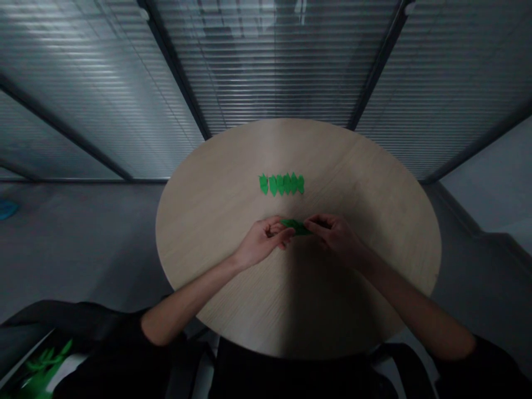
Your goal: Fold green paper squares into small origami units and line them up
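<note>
Between my two hands is a green leaf-like piece (296,226), held just above the round table. My left hand (266,238) pinches its left end between thumb and fingers. At the other end, my right hand (330,230) grips it with thumb and forefinger. Whether the piece is a real leaf or cut paper or cloth, I cannot tell. Farther off on the table lies a row of several small green leaf-shaped pieces (286,184), side by side. The leftmost one sits slightly apart from the others.
The round wooden table (220,194) stands before glass panels with blinds (274,72). At the lower left, green leafy stuff (47,366) shows beside a dark chair or bag. A blue object (7,209) lies on the floor at far left.
</note>
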Available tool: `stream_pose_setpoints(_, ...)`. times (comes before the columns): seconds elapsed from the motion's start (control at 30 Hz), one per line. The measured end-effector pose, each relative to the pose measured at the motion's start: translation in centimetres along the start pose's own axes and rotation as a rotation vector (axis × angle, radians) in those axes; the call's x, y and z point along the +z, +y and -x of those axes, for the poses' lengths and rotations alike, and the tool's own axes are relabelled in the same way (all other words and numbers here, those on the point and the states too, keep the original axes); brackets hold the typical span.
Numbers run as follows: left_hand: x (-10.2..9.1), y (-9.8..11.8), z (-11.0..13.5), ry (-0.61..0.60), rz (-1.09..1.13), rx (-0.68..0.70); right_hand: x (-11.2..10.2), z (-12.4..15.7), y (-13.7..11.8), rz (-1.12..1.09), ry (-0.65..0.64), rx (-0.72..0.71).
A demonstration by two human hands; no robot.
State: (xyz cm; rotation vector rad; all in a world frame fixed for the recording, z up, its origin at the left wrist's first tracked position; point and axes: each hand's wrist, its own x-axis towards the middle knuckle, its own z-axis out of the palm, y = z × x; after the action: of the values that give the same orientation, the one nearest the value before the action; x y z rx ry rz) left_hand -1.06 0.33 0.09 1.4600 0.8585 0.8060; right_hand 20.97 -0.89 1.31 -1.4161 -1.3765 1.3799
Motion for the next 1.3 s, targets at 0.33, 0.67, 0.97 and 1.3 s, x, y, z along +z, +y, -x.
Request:
stream_pose_setpoints(0.33, 0.5, 0.1, -0.1, 0.101, 0.108, 0.047, 0.6, 0.3, 0.0, -0.061, -0.122, -0.036)
stream_pose_setpoints(0.67, 0.7, -0.1, 0.3, 0.129, -0.063, 0.115, 0.9, 0.4, 0.8, -0.137, -0.201, -0.125)
stream_pose_setpoints(0.97, 0.5, -0.4, 0.4, 0.096, -0.172, 0.130, 0.7, 0.3, 0.9, 0.018, -0.105, -0.190)
stream_pose_setpoints(1.3, -0.3, -0.3, 0.8, 0.049, -0.710, 0.220, 0.2, 0.5, 1.0, 0.632, -0.006, -0.407)
